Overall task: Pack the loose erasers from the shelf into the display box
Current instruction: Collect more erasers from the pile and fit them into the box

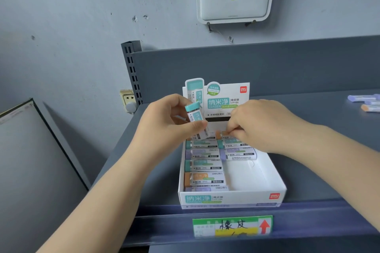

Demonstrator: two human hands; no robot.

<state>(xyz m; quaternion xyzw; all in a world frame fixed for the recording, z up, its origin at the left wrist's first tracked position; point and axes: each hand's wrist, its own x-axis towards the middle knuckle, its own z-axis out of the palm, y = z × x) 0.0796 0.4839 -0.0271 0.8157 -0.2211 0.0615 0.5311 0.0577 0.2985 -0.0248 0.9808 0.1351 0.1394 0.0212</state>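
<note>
Erasers [203, 165] were laid flat in the display box [230, 198] on the shelf [308, 109], in two columns, long axes running left to right, coloured ends to the left; the left column was fuller than the right. One teal-capped eraser [196, 119] was held above the box's far end by the left hand [170, 123], pinched between thumb and fingers at its lower sleeve, nearly upright with the cap up and tilted left. The right hand [261, 125] was curled down at the far right row, its fingertips pinching at an orange-ended eraser [225, 133]. More loose erasers [366, 102] lay well apart at the shelf's right. Each piece was judged light, firm and slightly slick in its paper sleeve, best gripped across the sleeve's long sides.
</note>
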